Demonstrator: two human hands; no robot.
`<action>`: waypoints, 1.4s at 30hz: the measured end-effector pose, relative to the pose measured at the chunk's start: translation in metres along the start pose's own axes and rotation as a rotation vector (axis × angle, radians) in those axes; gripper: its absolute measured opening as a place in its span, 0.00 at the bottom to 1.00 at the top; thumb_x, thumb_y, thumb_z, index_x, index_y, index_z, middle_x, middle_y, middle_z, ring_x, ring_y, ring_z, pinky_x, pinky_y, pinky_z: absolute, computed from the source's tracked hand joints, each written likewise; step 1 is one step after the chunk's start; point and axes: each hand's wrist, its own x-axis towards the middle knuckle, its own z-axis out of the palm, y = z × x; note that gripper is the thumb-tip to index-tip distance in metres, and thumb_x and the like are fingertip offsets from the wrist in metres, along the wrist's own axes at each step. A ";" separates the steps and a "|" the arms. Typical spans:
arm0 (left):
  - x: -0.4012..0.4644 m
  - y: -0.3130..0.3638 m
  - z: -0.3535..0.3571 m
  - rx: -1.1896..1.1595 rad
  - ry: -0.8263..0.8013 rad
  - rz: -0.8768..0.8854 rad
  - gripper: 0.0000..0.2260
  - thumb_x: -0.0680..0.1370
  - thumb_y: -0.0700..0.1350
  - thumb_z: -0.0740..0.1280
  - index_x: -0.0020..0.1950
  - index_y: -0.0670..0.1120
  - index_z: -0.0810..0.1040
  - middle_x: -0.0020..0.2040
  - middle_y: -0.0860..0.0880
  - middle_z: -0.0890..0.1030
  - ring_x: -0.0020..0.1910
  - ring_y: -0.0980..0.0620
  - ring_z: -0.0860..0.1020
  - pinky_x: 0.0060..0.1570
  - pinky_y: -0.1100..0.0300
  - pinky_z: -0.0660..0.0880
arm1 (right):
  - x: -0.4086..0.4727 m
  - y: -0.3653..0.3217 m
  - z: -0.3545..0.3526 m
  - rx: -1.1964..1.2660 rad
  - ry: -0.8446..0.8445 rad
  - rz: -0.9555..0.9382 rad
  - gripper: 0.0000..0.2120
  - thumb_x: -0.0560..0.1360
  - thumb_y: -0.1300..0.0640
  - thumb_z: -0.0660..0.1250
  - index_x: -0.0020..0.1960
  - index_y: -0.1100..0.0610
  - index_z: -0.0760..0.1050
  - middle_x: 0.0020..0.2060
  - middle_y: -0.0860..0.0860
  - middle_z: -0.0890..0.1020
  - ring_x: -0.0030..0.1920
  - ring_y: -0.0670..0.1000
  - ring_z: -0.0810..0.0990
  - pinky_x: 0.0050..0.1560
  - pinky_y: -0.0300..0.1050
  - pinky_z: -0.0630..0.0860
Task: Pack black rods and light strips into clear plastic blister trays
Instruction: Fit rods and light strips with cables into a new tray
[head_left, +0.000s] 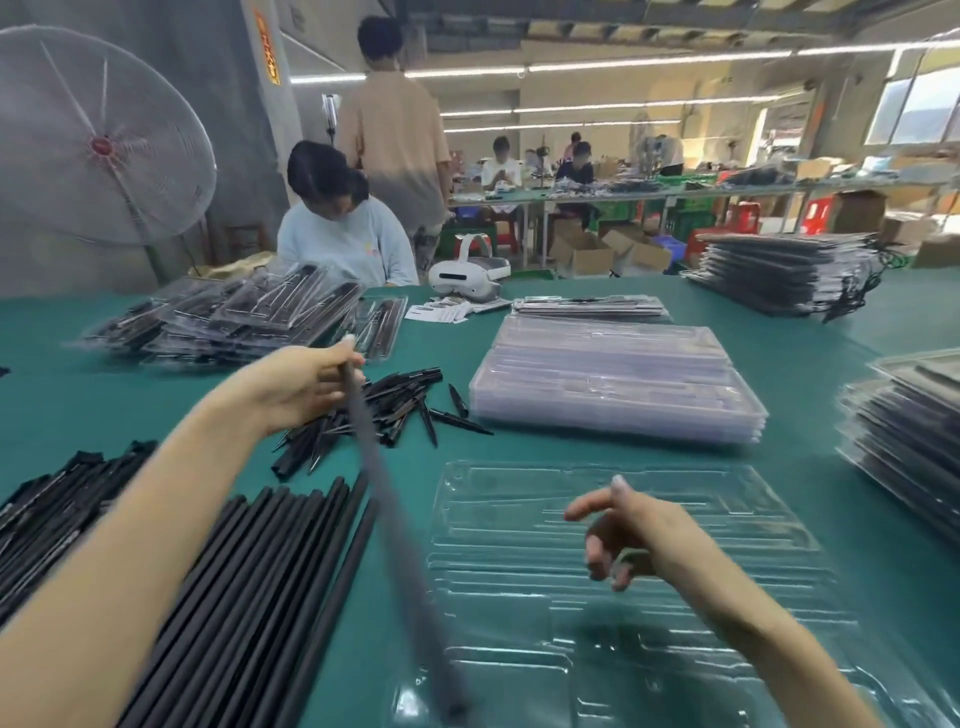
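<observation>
The black rod gripped by the left hand is smeared by motion blur; its lower end is lost near the bottom edge, approx. where the clear blister tray begins. The tray's near part is cut off by the bottom edge. Right hand is blurred, so fingertip detail can't be made out. Both forearms are cropped by the frame. The rod bundle is cut off at bottom left. The packed stack at right is cropped by the edge. Background workers are too small to be read.
</observation>
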 end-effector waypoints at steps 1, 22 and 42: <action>-0.003 0.000 0.018 -0.073 0.036 0.026 0.11 0.81 0.46 0.60 0.43 0.40 0.73 0.37 0.46 0.73 0.29 0.54 0.76 0.26 0.68 0.75 | 0.000 -0.005 -0.012 0.130 -0.108 0.054 0.32 0.70 0.31 0.55 0.57 0.54 0.79 0.38 0.58 0.82 0.38 0.52 0.81 0.36 0.41 0.77; -0.049 -0.116 0.090 0.929 -0.112 0.221 0.12 0.65 0.42 0.78 0.30 0.56 0.79 0.33 0.58 0.80 0.35 0.61 0.77 0.44 0.59 0.76 | -0.056 0.014 -0.130 -0.728 0.138 0.028 0.09 0.61 0.54 0.78 0.40 0.45 0.86 0.37 0.46 0.81 0.39 0.48 0.81 0.43 0.39 0.76; -0.040 -0.137 0.061 0.858 0.183 0.136 0.11 0.74 0.43 0.72 0.39 0.57 0.74 0.36 0.55 0.77 0.35 0.57 0.74 0.35 0.59 0.69 | -0.044 0.022 -0.122 -0.944 0.149 -0.095 0.12 0.65 0.61 0.78 0.34 0.45 0.82 0.36 0.43 0.80 0.34 0.45 0.76 0.37 0.34 0.71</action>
